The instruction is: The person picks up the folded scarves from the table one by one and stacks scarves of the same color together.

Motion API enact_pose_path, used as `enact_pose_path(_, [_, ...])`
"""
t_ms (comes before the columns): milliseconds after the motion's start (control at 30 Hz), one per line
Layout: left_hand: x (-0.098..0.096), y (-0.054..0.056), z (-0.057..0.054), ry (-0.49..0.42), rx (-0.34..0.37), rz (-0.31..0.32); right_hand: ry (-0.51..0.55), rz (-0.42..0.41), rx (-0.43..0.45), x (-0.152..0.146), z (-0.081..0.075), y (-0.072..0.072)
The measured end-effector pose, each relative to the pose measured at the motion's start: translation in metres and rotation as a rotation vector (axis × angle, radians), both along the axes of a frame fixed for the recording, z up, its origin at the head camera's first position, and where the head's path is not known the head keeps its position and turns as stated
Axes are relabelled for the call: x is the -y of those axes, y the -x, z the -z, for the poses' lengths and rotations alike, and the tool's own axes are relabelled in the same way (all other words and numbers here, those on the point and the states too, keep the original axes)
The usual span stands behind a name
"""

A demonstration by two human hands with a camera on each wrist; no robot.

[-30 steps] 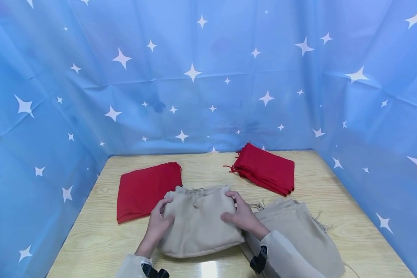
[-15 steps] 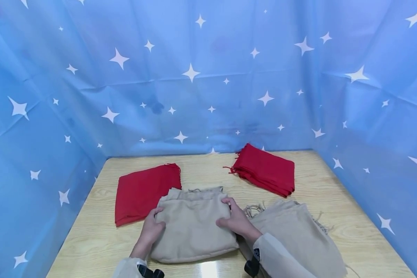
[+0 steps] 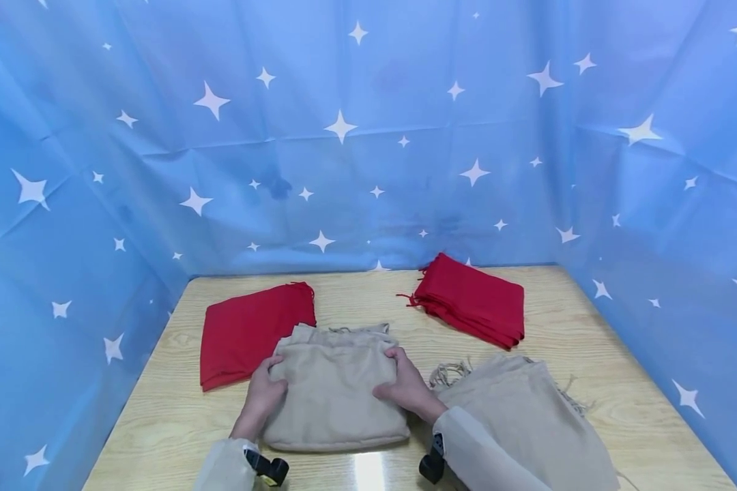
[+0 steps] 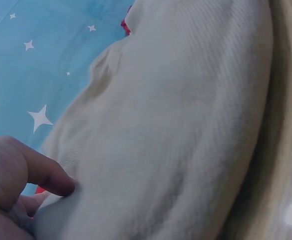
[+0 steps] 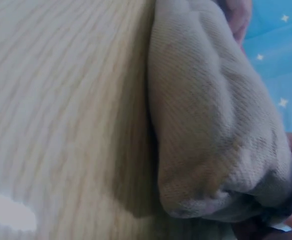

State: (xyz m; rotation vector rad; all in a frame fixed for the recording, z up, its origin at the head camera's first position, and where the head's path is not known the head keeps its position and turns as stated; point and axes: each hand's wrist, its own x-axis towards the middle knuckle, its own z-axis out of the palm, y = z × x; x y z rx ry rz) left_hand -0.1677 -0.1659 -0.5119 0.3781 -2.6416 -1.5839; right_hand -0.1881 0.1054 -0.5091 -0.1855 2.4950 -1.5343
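Beige cloth, folded; gripped at both sides.
Left hand at 9 o'clock, right hand at 3, some fingers hidden; contact with table unclear; red cloth at 10, partly covered.

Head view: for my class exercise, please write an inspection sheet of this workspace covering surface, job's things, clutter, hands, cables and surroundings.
Surface: pale wood-grain table, with bright glare on its near part.
Job's things: held beige cloth, folded; second beige cloth, fringed, to its right.
Clutter: left red cloth and right red cloth, both folded, farther back.
Hands: left hand and right hand grip opposite sides of the held beige cloth.
Cables: nothing seen.
Surroundings: blue star-patterned backdrop behind and at both sides.
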Motion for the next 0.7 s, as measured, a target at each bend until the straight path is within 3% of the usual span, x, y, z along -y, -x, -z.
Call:
enact_pose_path(200, [0.002,0.007,0.000,0.012,0.015,0.005,-0.031,0.012,-0.084,0.004,0.009,0.003])
enact_pose_path(533, [0.008,0.005,0.001,0.001,0.072,0.042,-0.109,-0.016,-0.033,-0.002,0.001,-0.001])
enact_pose_path(700, [0.010,0.001,0.000,-0.018,0.029,0.031,-0.154,-0.064,-0.048,-0.009,-0.004,0.000])
